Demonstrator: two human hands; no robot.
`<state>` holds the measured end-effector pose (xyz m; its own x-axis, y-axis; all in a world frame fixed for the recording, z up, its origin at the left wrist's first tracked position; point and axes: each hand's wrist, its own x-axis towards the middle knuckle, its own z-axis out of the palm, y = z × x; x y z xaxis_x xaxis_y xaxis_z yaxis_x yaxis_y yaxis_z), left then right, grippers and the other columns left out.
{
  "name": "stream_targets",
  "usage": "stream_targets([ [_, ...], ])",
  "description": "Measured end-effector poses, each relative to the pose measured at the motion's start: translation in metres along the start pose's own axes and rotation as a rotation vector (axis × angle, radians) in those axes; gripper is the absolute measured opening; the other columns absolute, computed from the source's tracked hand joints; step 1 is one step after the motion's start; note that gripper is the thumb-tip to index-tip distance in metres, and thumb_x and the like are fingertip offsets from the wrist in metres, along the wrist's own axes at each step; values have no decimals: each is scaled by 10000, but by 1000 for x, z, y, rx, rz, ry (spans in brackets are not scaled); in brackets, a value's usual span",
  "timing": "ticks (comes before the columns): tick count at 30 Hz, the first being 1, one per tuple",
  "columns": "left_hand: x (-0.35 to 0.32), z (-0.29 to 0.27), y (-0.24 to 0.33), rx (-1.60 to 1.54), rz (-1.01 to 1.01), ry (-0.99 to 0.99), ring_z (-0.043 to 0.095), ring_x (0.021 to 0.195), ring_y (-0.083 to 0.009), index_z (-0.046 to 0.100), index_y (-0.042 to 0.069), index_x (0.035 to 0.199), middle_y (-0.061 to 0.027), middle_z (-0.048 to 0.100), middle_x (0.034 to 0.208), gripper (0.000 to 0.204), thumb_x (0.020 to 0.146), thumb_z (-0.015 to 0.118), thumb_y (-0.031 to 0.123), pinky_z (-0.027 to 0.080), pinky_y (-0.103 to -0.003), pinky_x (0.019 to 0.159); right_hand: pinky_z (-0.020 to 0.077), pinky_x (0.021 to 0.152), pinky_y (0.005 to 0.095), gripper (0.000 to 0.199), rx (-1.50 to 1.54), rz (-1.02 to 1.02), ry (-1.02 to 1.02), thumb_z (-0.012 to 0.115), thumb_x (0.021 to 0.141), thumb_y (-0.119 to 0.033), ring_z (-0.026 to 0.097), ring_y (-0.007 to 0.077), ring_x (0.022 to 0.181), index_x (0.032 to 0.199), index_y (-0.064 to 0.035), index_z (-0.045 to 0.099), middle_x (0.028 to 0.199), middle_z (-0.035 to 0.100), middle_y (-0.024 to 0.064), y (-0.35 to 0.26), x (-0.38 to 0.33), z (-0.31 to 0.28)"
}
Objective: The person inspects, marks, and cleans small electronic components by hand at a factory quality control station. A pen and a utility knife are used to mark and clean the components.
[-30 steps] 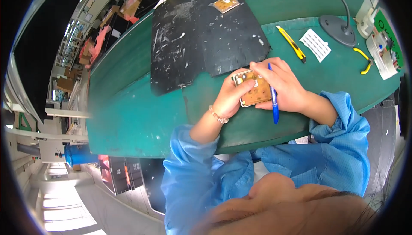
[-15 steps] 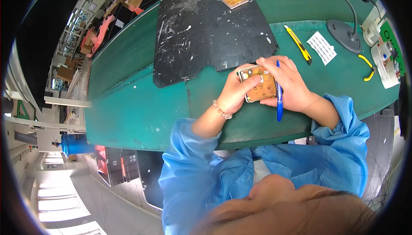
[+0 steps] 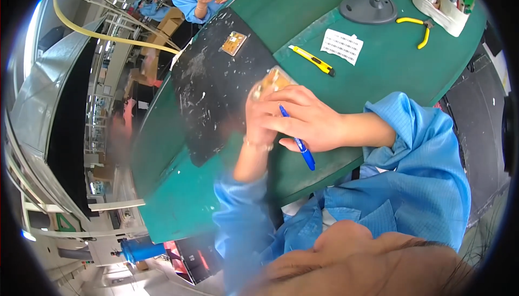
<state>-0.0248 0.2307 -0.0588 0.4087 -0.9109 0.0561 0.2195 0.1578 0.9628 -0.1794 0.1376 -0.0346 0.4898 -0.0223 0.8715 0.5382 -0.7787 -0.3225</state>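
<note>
Near the frame's centre, our left hand (image 3: 256, 116) grips a flat, square amber circuit board (image 3: 279, 78), our right hand (image 3: 316, 123) clasping a slim, glossy blue pen (image 3: 306, 156).

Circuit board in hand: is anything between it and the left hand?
Nothing visible: the left hand touches the circuit board at its left side. The right hand, holding a blue pen, covers the board's lower part.

A blue, finely checked cloth jacket (image 3: 421, 188) with wide sleeves (image 3: 400, 120) is worn, together with a pale beaded bracelet (image 3: 258, 145).
</note>
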Motion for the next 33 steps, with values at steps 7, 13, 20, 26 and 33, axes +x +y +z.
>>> stream_targets([
  [7,162,58,15,-225,19,63,680,885,-235,561,-17,1121,-120,653,1010,245,893,602,64,586,-366,753,396,931,458,713,-109,-61,39,732,592,-68,517,326,1121,1277,-110,539,1246,554,119,7,12,-4],
  [13,225,81,12,-181,74,96,695,819,-206,573,38,1120,-78,664,973,265,865,640,60,607,-362,641,397,933,452,588,-199,-50,124,680,704,-98,518,304,1102,1272,-107,530,1306,547,107,10,14,-8],
  [20,236,97,10,-86,88,162,680,771,-154,583,43,1114,-50,664,950,255,871,646,87,583,-298,586,370,971,495,583,-268,-18,152,686,722,-136,490,295,1135,1281,-128,522,1328,538,86,3,11,-13],
  [26,234,95,10,-55,98,214,675,743,-143,589,47,1099,-36,664,918,244,870,652,99,565,-286,553,356,987,504,584,-262,-27,156,683,725,-145,481,293,1150,1285,-143,515,1331,538,81,4,12,-10],
  [33,232,97,10,-44,97,253,674,747,-142,589,55,1109,-32,659,913,264,860,661,108,552,-283,544,349,986,513,593,-257,-14,122,693,723,-154,474,294,1159,1285,-155,505,1333,540,72,5,10,-10],
])
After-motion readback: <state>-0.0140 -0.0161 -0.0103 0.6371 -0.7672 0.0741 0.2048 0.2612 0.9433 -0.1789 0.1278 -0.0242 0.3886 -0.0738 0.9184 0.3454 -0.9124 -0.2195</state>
